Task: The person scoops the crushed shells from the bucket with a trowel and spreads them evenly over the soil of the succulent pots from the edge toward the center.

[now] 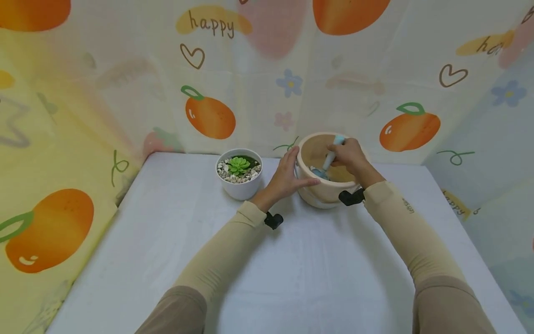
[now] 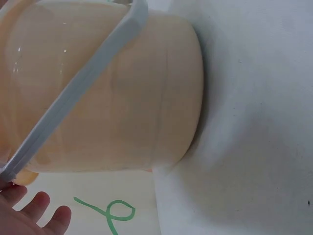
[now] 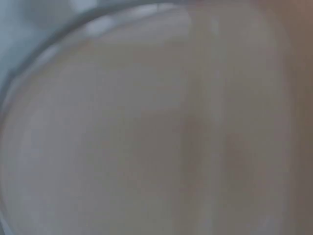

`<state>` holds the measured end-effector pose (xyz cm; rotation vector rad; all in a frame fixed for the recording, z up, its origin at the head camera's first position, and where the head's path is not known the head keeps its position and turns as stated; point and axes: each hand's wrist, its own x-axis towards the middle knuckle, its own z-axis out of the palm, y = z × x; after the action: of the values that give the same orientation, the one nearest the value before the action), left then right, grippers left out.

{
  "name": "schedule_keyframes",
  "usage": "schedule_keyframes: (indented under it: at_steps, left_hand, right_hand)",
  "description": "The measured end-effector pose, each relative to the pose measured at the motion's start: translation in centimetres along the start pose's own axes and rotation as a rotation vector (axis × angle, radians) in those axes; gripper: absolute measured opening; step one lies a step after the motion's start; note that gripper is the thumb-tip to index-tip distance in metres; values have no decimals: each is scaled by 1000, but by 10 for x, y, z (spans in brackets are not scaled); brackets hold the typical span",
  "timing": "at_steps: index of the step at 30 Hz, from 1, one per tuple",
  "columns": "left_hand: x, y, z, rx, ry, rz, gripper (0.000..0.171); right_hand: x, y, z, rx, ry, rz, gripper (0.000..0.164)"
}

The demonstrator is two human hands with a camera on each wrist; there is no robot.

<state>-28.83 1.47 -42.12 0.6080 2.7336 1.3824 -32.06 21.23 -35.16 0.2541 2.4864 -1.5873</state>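
A cream-coloured bucket (image 1: 313, 191) with a pale carrying handle (image 2: 78, 88) hanging across its side stands near the back of the table. My left hand (image 1: 283, 180) rests against its left side, fingers spread and thumb along the front rim. Over the bucket's mouth my right hand (image 1: 351, 157) grips the pale blue handle of a small shovel (image 1: 329, 161). Its darker blue head is down inside the bucket, partly hidden by the front rim. The right wrist view is blurred and shows mainly a pale round surface.
Left of the bucket stands a white pot (image 1: 239, 189) with a green succulent (image 1: 239, 165) and pebbles in it. A white cloth covers the table (image 1: 308, 273). Close behind the bucket hangs a fruit-patterned curtain (image 1: 258, 83), which also lines both sides.
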Motion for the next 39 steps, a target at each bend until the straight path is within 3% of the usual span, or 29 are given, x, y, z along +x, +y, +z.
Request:
schedule_keyframes:
  at_steps: [4,10,14,17,22,26,30,39]
  left_hand:
    - [0,1,-1,-1,-3,5,112]
    - [0,0,-1,8,2,-8,113]
    - [1,1,0,14,10,-2,113]
    - [2,2,1,9,4,14,112]
    - [1,2,1,9,6,15,113]
    - [1,1,-1,10,34,13,112]
    - [2,1,-1,-12,14,9,111]
    - [0,0,0,19,28,18,112]
  right_hand:
    - [2,0,-5,-75,-76,-44,23]
    - [3,4,-4,-134,-42,-49,26]
    - [1,5,-1,-61,24,-2,30]
    - [0,3,-4,47,62,30,22]
    - [-1,0,-8,200,41,37,15]
    - [0,-1,-7,181,-9,27,18]
    - [-1,0,-8,179,16,36,18]
    - [-7,0,-29,326,60,13,20]
